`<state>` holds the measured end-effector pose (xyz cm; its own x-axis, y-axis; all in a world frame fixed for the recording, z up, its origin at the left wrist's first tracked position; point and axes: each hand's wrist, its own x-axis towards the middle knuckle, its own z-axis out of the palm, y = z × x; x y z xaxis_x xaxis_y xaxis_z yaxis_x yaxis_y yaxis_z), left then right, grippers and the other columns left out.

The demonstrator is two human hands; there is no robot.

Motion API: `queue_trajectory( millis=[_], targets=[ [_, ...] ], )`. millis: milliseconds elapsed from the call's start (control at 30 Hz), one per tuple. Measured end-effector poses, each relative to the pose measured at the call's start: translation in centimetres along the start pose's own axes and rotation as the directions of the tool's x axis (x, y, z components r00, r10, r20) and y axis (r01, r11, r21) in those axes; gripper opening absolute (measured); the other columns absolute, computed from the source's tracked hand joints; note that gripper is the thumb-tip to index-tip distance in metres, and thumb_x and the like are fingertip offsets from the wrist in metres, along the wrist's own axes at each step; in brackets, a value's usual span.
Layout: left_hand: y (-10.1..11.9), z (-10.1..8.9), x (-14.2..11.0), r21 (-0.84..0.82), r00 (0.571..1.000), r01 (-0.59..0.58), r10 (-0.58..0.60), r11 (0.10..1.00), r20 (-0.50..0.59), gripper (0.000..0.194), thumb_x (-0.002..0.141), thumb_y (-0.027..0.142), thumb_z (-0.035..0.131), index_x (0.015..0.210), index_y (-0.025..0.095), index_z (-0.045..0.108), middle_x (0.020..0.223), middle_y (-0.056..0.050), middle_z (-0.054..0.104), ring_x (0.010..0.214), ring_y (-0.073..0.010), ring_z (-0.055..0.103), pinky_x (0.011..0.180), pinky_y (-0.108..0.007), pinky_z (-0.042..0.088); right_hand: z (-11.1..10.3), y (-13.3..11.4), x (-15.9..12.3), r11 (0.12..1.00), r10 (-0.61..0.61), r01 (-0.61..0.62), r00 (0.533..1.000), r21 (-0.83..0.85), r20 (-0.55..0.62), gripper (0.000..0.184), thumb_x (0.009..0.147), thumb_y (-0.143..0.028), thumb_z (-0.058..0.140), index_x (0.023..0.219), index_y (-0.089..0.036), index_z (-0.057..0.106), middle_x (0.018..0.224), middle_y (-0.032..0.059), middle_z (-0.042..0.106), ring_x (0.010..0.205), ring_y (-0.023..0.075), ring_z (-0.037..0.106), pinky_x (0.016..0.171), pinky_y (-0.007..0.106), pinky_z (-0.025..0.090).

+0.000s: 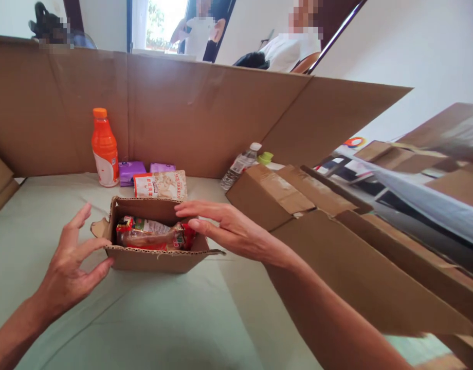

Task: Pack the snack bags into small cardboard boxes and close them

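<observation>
A small open cardboard box sits on the pale green table. Inside it lies a red and green snack packet. My left hand is open with fingers spread, its thumb and fingertips at the box's left front corner. From the right, my right hand reaches over the box's right side, fingers stretched out flat and together, holding nothing.
Behind the box stand an orange drink bottle, two purple packets and a cream snack packet. A clear water bottle leans at right. Larger cardboard boxes crowd the right. A cardboard wall backs the table; people sit beyond it.
</observation>
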<state>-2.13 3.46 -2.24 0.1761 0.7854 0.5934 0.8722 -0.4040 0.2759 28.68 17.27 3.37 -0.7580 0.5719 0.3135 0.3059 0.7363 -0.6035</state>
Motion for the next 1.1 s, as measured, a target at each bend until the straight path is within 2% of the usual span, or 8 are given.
queue_trajectory(
  millis=[200,300,367,533,667,800,967,1100],
  targets=[
    [0.3,1.1,0.1,-0.146,0.995,0.027,-0.013,0.989,0.100,0.012,0.094,0.019,0.052,0.090,0.020,0.063,0.144,-0.015,0.057,0.134,-0.0249,0.058,0.103,-0.038,0.054,2.3,1.4,3.4,0.980,0.006,0.012,0.996,-0.200,0.090,0.043,0.098,-0.036,0.055,0.138,-0.021,0.062,0.147,0.0113,0.059,0.140,0.0295,0.051,0.118,0.053,0.041],
    [0.2,0.8,1.3,-0.172,0.980,-0.050,0.081,0.984,0.180,0.014,0.095,0.018,0.049,0.091,0.021,0.063,0.129,-0.011,0.069,0.133,-0.0243,0.058,0.105,-0.039,0.052,2.7,2.6,4.3,0.987,-0.002,0.027,0.988,-0.156,0.154,0.041,0.101,-0.038,0.051,0.136,-0.021,0.063,0.142,0.0114,0.063,0.135,0.0286,0.055,0.117,0.052,0.043],
    [0.0,0.5,1.9,-0.162,0.974,-0.050,0.084,0.986,0.210,0.015,0.097,0.021,0.049,0.102,0.022,0.062,0.123,-0.009,0.072,0.126,-0.0234,0.063,0.102,-0.038,0.054,2.1,2.9,3.5,0.995,-0.012,0.020,0.997,-0.096,0.082,0.039,0.102,-0.040,0.048,0.133,-0.024,0.065,0.141,0.0091,0.064,0.135,0.0268,0.056,0.117,0.051,0.043],
    [-0.3,0.9,2.3,-0.079,0.983,-0.016,0.031,0.997,0.184,0.032,0.099,0.032,0.047,0.128,0.019,0.054,0.122,-0.011,0.072,0.110,-0.0237,0.070,0.095,-0.039,0.057,-0.1,2.0,-1.9,0.996,0.073,-0.083,0.968,-0.034,-0.241,0.034,0.099,-0.044,0.058,0.126,-0.028,0.069,0.139,0.0084,0.065,0.130,0.0266,0.060,0.114,0.050,0.045],
    [0.0,2.2,1.9,-0.105,0.982,0.104,-0.086,0.989,0.166,0.031,0.100,0.036,0.047,0.126,0.020,0.054,0.116,-0.009,0.071,0.101,-0.0224,0.071,0.087,-0.036,0.059,0.6,2.0,-4.7,0.984,0.089,-0.123,0.967,-0.129,-0.237,0.058,0.094,-0.047,0.065,0.148,-0.030,0.051,0.156,0.0111,0.049,0.144,0.0304,0.045,0.116,0.054,0.042],
    [0.4,3.0,1.7,-0.072,0.990,0.139,-0.137,0.988,0.032,0.049,0.099,0.032,0.051,0.146,0.025,0.039,0.129,-0.011,0.062,0.115,-0.0246,0.066,0.095,-0.041,0.058,1.7,3.4,-3.4,0.934,0.097,-0.183,0.956,-0.307,-0.277,0.081,0.091,-0.049,0.067,0.160,-0.028,0.031,0.163,0.0146,0.038,0.151,0.0345,0.035,0.119,0.061,0.034],
    [0.0,3.2,1.8,0.014,0.999,0.042,-0.042,0.999,-0.010,0.059,0.098,0.022,0.053,0.152,0.033,0.034,0.161,-0.014,0.029,0.145,-0.0326,0.041,0.113,-0.054,0.046,1.8,3.8,-2.4,0.939,-0.005,-0.029,0.995,-0.342,-0.098,0.048,0.096,-0.052,0.059,0.133,-0.023,0.065,0.140,0.0164,0.062,0.128,0.0348,0.058,0.110,0.057,0.042],
    [-1.3,4.0,1.9,-0.088,0.991,0.010,0.002,0.996,0.131,0.057,0.100,0.020,0.043,0.154,0.031,0.033,0.162,-0.012,0.036,0.150,-0.0311,0.036,0.117,-0.055,0.042,2.5,3.5,-4.5,0.943,-0.048,0.050,0.999,-0.329,0.015,0.066,0.091,-0.053,0.067,0.146,-0.021,0.053,0.142,0.0186,0.060,0.126,0.0345,0.060,0.105,0.054,0.046]
  ],
)
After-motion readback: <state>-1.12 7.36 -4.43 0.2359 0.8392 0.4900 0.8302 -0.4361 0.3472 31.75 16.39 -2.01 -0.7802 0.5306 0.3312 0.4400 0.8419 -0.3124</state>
